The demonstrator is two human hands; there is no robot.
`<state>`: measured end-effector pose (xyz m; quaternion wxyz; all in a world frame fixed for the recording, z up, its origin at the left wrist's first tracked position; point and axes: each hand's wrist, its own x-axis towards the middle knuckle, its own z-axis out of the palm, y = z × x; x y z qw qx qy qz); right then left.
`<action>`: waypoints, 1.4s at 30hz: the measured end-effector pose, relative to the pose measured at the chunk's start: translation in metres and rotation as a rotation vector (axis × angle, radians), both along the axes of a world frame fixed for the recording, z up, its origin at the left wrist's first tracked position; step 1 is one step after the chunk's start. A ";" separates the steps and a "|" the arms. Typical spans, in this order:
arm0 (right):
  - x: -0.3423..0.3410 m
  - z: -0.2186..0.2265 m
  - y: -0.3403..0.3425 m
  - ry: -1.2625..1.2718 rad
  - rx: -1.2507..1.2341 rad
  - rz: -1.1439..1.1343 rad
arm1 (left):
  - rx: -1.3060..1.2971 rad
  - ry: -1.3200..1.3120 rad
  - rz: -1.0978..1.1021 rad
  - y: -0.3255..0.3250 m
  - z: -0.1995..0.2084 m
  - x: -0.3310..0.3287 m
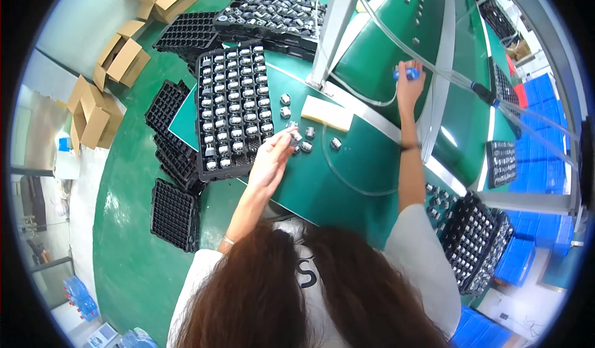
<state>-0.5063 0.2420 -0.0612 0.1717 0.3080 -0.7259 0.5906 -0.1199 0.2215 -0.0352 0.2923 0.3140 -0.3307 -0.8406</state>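
Observation:
My left hand pinches a small silver metal part between thumb and fingertips, over the green worktable. Just left of it lies a black tray with rows of similar silver parts seated in its pockets. Several loose parts, one of them a silver part, rest on the table around the fingertips. Out to the far right, over the green conveyor belt, my right hand is closed round a small blue object. Fingers cover much of it, and its kind is unclear.
A pale yellow block lies beyond the loose parts. A metal post and clear hoses stand between table and belt. Filled trays are stacked at the back; black trays stand at the left. Cardboard boxes line the floor.

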 end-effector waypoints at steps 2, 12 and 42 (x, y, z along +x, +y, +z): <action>0.050 0.026 0.011 -0.386 -0.183 0.320 | -0.069 0.028 -0.033 0.001 0.003 -0.009; 0.226 0.042 0.055 -0.818 0.037 0.893 | -0.149 0.032 0.006 0.022 0.001 -0.022; 0.287 0.061 0.040 -0.914 -0.090 0.876 | -0.210 0.088 0.082 0.011 0.021 0.023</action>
